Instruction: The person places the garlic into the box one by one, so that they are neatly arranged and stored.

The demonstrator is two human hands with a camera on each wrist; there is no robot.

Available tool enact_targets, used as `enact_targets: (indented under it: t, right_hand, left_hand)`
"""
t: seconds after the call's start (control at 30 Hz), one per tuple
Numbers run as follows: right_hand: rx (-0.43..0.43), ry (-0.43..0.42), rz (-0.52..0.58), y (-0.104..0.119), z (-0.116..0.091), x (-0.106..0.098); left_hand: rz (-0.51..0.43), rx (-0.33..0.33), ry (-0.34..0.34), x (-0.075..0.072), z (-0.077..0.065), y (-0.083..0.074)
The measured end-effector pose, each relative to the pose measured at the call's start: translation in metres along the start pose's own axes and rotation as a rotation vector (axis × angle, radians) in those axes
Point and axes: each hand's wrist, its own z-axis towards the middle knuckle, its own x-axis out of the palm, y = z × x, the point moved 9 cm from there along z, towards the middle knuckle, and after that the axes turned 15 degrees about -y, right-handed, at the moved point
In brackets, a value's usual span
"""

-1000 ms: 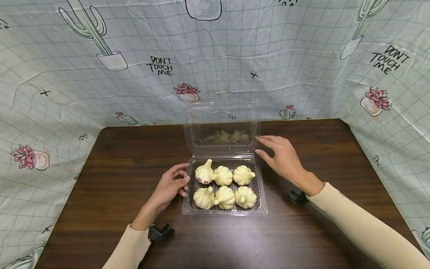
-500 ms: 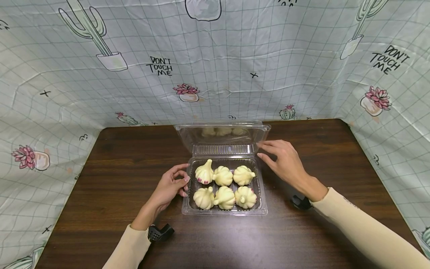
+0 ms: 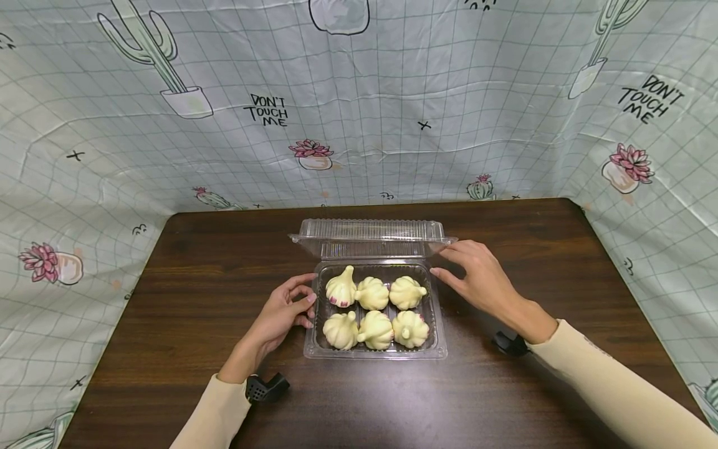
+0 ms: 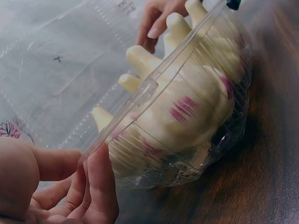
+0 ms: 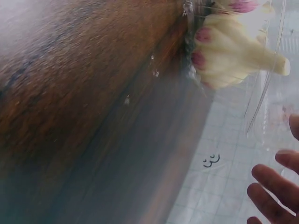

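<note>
A clear plastic clamshell container [image 3: 376,355] sits on the table, holding several pale garlic bulbs [image 3: 407,292] in two rows. Its hinged lid [image 3: 370,231] leans forward over the back edge, partway down. My left hand [image 3: 285,307] pinches the container's left rim between thumb and fingers, plainly seen in the left wrist view [image 4: 100,182]. At the lid's right side is my right hand [image 3: 481,277], its extended fingertips against the lid's edge and its thumb near the container's back right corner. In the right wrist view its fingers [image 5: 275,186] are spread beside the clear plastic.
The dark wooden table [image 3: 235,268] is bordered at the back and sides by a grid-patterned cloth [image 3: 359,93] printed with cacti and lettering. A black wrist camera [image 3: 267,388] is on the left wrist, and another wrist camera [image 3: 510,343] is on the right.
The lid has swung from leaning back to tilting forward over the container. My right hand has followed it slightly nearer and to the right, while the left hand keeps its place.
</note>
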Motion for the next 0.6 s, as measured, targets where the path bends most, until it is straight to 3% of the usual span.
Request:
enact_targets:
  t: [0.37, 0.6]
  right_hand:
    - [-0.044, 0.078, 0.046, 0.001, -0.012, -0.002]
    - [-0.057, 0.114, 0.076, 0.001, -0.019, -0.001]
  left_hand:
    - [-0.041, -0.038, 0.014, -0.001, -0.001, 0.003]
    - [-0.168, -0.078, 0.042, -0.003, -0.004, 0.002]
